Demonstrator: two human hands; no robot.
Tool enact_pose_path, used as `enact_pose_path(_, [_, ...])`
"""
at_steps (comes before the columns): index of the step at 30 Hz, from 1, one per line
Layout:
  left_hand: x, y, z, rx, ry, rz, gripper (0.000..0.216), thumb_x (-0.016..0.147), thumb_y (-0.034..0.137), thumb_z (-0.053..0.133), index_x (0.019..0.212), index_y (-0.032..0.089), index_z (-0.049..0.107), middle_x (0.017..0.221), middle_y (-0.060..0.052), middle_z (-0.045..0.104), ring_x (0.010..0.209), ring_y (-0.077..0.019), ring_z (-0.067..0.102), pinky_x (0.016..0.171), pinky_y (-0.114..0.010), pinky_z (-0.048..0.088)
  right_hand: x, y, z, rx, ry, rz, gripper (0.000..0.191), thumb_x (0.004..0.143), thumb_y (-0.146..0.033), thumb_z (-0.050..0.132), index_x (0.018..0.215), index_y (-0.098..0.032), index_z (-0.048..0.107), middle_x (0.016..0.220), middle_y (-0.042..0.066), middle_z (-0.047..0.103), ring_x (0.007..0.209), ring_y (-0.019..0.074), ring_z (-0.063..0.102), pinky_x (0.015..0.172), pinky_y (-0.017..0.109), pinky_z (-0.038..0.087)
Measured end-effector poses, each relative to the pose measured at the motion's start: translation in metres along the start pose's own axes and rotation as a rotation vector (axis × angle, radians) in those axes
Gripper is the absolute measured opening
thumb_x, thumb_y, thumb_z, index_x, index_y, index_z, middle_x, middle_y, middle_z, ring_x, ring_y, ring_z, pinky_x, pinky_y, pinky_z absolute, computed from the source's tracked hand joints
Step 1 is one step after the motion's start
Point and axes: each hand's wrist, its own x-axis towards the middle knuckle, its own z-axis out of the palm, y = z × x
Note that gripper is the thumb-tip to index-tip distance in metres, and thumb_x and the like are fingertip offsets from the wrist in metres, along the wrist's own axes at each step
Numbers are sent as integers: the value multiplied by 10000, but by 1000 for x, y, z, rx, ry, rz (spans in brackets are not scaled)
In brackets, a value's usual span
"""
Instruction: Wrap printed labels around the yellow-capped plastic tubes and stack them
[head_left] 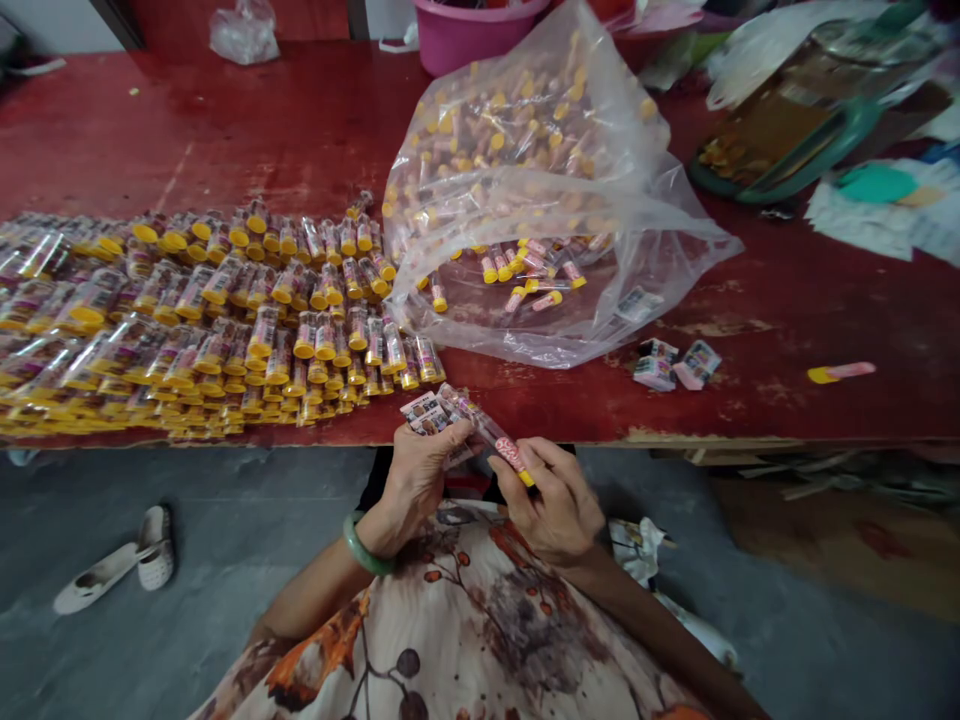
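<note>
Head view: we are looking down at a pink tube (513,456) with a yellow cap, which is lying slantwise between the two hands just off the near edge of the red table (787,300). The right hand (555,505) is pinching the tube at its capped near end, fingers closed on it. The tube's far end is sitting in a clear sleeve (466,408), though we cannot tell how deep. The left hand (416,480), wearing a green bangle (365,548), is clamping its thumb and fingers on a few printed cards (424,414) right beside the sleeve. The hands are working close together, not quite touching.

Moving outward, we are seeing rows of packed tubes (225,320) with yellow caps covering the left part of the table, reaching almost to the near edge. Just far of the hands a clear plastic bag (540,200) is lying open, holding many loose tubes. Right of the bag's mouth, small folded cards (669,365) are lying on the table, and further right a single loose tube (841,372) is lying alone. A pink tub (472,35) is standing at the far edge, and a green tray (795,130) at the far right. On the grey floor to the left, a pair of white shoes (112,572) is lying.
</note>
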Motion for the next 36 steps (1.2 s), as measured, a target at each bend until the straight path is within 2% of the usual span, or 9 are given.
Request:
enact_pose_path(3, [-1,0,0,27,-27,-11,292,504,229,883,670,120,668,607,5,664,504,-105,596,528,-220,521,-3,4,0,22,-18,31,367,789,-171,721,1132,-213,598,965,63,675,816,168,676,670,263,567])
enact_pose_path(6, [-2,1,-1,27,-28,-26,286,514,219,878,680,124,666,617,7,668,500,-100,592,517,-211,507,-4,9,-3,68,-121,-24,367,784,-164,720,1123,-262,618,997,53,677,894,191,672,696,280,568])
enact_pose_path(11, [0,5,-6,39,-81,-116,329,519,224,881,755,129,672,704,-5,686,571,-116,617,584,-241,526,11,5,-13,384,-333,61,456,861,-114,559,1306,-202,510,1181,143,588,1058,243,617,832,388,573])
enact_pose_path(13, [0,5,-8,33,-113,-169,341,521,237,884,770,127,679,716,-12,688,568,-114,612,580,-238,517,20,2,-17,505,-416,108,452,869,-93,514,1311,-185,504,1217,150,549,1065,234,601,848,384,562])
enact_pose_path(18, [-7,4,-7,68,-262,-295,338,563,217,868,843,122,702,760,-39,698,605,-130,632,613,-254,536,34,10,-21,640,-443,448,501,738,-170,700,1210,-233,546,1193,92,488,781,134,533,637,283,534])
enact_pose_path(20, [-11,4,-7,90,-299,-353,354,569,210,865,873,127,705,779,-45,699,604,-136,637,587,-256,544,37,15,-19,725,-446,571,533,695,-203,743,1189,-232,546,1188,83,472,767,126,500,642,285,517])
enact_pose_path(23, [-14,2,-7,121,-313,-396,380,565,213,866,898,128,704,835,-67,707,618,-146,645,561,-260,556,40,17,-16,776,-464,653,509,686,-234,763,1149,-223,554,1154,70,478,768,123,488,671,290,498])
enact_pose_path(31, [-13,3,-8,161,-315,-343,323,597,210,848,876,126,709,814,-51,694,618,-138,644,565,-256,566,39,14,-13,557,-446,545,463,730,-201,691,1169,-217,545,1121,63,494,726,115,472,660,298,478])
enact_pose_path(36, [-13,9,-8,160,-335,-332,312,583,211,853,851,120,721,805,-53,693,619,-138,644,589,-264,574,38,16,-18,546,-460,473,393,745,-197,689,1123,-217,581,1091,65,544,687,111,479,651,307,492])
